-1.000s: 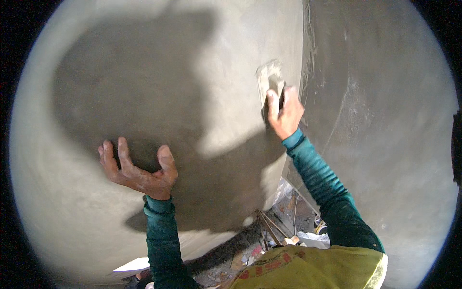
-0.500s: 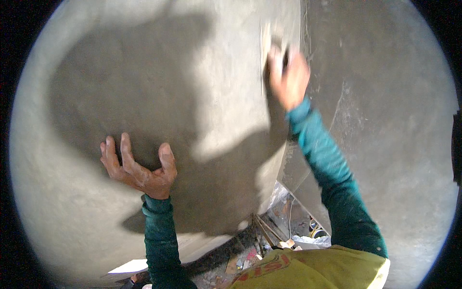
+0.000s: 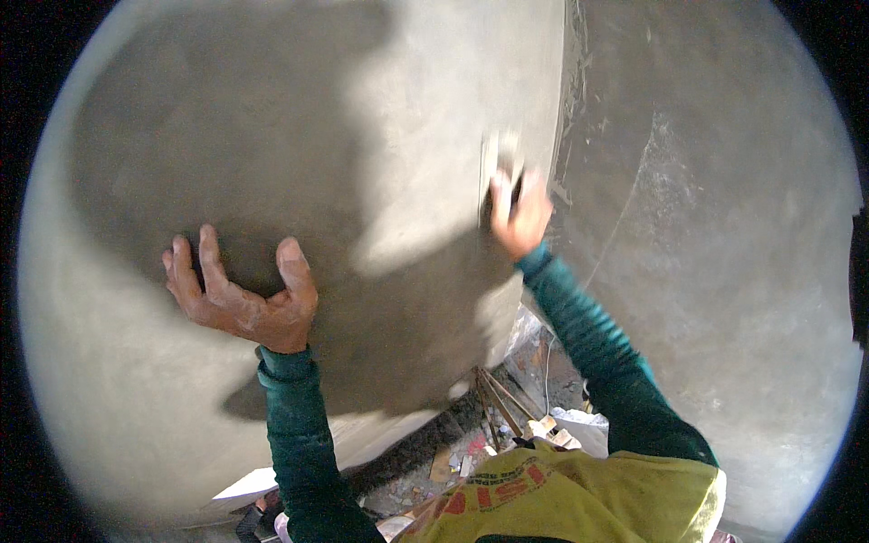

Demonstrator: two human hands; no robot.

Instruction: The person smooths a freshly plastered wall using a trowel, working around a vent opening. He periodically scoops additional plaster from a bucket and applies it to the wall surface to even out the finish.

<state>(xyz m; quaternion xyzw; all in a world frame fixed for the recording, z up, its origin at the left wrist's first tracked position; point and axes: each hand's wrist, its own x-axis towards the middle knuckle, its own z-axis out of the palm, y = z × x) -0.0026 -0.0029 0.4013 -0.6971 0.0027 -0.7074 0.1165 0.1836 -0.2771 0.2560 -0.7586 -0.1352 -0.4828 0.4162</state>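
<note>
The right hand (image 3: 523,213) is gripping the float (image 3: 495,154) just left of the corner (image 3: 562,109), the left hand (image 3: 244,303) is holding its fingers apart farther left, and a tilting float edge could be gouging the wall (image 3: 434,118).

Building site: 2 bare grey walls (image 3: 444,100), rubble-strewn floor (image 3: 405,495).

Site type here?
Probably a building or renovation site: bare grey walls, a pale, motion-blurred hand tool in the right hand at one of them, and scattered debris below.
</note>
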